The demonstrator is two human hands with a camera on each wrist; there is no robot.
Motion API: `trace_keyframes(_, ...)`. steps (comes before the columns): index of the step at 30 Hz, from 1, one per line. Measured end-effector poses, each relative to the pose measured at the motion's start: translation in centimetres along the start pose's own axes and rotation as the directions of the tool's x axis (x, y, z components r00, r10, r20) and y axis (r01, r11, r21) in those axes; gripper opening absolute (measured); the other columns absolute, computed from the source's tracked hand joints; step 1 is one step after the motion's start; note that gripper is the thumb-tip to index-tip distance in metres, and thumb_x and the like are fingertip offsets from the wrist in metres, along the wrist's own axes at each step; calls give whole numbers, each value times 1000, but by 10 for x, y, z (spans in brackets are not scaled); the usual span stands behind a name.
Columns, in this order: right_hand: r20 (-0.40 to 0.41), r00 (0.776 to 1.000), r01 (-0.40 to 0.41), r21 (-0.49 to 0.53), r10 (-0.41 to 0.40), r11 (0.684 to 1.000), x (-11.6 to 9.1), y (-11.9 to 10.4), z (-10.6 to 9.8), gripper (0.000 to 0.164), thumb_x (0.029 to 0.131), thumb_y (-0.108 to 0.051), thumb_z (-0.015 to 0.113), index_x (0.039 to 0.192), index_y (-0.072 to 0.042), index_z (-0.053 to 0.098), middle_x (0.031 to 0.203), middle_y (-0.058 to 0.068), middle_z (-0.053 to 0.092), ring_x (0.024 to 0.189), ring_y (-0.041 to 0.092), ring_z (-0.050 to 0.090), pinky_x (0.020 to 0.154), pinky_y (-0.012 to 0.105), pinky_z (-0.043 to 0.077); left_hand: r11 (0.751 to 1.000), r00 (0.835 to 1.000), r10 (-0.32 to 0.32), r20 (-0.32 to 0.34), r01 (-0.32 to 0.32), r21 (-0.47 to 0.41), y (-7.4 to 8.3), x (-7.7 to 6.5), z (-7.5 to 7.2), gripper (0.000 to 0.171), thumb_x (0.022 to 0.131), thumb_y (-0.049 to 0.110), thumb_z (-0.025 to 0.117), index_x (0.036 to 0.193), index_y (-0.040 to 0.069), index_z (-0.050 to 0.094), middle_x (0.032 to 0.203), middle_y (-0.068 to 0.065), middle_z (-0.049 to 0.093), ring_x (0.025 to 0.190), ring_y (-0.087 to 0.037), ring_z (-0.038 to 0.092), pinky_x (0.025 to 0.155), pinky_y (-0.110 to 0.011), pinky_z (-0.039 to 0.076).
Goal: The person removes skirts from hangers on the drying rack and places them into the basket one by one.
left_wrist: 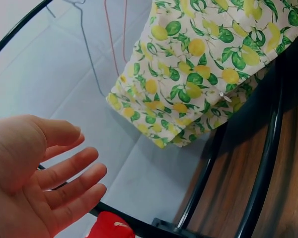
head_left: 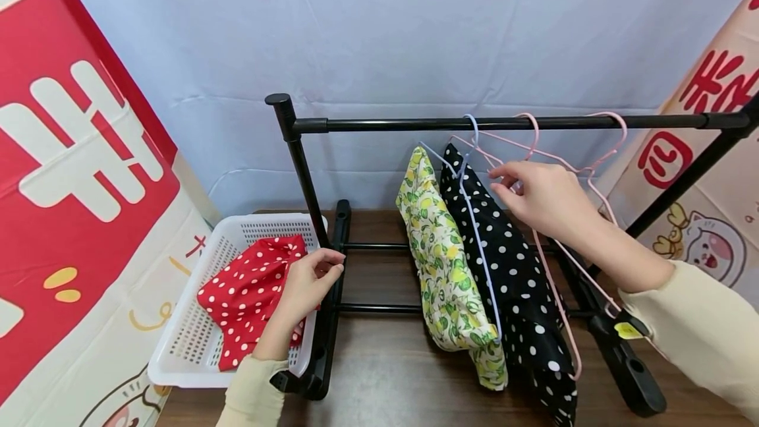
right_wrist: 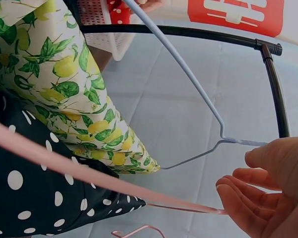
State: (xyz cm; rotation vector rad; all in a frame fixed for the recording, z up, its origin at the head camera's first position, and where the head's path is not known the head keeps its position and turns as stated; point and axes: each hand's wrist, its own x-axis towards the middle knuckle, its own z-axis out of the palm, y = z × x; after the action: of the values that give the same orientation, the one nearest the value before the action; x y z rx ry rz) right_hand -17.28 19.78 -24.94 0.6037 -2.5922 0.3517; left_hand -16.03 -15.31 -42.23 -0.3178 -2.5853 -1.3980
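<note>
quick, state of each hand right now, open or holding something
Left hand: open, holding nothing.
Right hand: open, fingers loosely bent near the pink hanger.

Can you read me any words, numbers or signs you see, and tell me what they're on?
Nothing can be quoted for certain.
Big white character-like strokes on the red-and-white printed sheet, left: cut off, unreadable.
Red character-like strokes on the cream printed sheet, right: cut off, unreadable.
Sign inside that sheet's red rounded badge: too unclear.
Small bright-yellow tag beside the cream right sleeve: marks too small.
</note>
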Motion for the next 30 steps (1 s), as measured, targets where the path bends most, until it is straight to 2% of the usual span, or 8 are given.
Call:
trace_keyframes(4, 34, 999, -18, 17, 18, 1000, 2, -1, 3, 19, 87, -18, 60, 101, -9, 67, 78, 4, 69, 52, 12, 56, 47, 31, 39, 1000, 1000, 17, 7, -17, -15, 0, 2, 6, 14, 84, 12, 66, 98, 16, 67, 91, 2, 67, 76, -11, 62, 69, -23, 53)
trace_keyframes(13, 98, 994, -48, 48, 43, 998, 8, -5, 11, 25, 89, -22, 58, 108, -7, 65, 82, 8, 70, 43, 8, 46, 38, 27, 29, 999, 999, -9, 42, 10, -34, -2, 4, 20, 14, 84, 13, 66, 98, 16, 67, 90, 3, 66, 77, -10, 61, 70, -24, 52)
trace_keyframes(20, 148, 982, -123, 49, 115, 991, 19, -11, 18, 29, 88, -26, 59, 110, -9, 64, 84, 9, 70, 48, 14, 54, 43, 30, 36, 999, 998, 12, 62, -10, -34, -3, 6, 34, 14, 84, 13, 67, 97, 16, 67, 91, 4, 67, 76, -8, 60, 71, -25, 52)
trace_keyframes(26, 178, 975, -145, 69, 131, 987, 25, -15, 24, 32, 88, -28, 59, 110, -5, 63, 83, 9, 71, 61, 20, 63, 55, 38, 47, 999, 996, 32, 84, -30, -23, 0, 9, 47, 13, 84, 15, 67, 97, 17, 67, 92, 4, 67, 78, -8, 61, 75, -31, 53)
trace_keyframes(30, 200, 970, -155, 54, 141, 987, 27, -19, 28, 32, 88, -29, 58, 105, -2, 63, 82, 9, 70, 66, 24, 64, 58, 42, 49, 999, 994, 31, 108, -30, -16, 1, 10, 54, 13, 85, 16, 66, 97, 16, 67, 92, 3, 66, 79, -7, 61, 75, -30, 53)
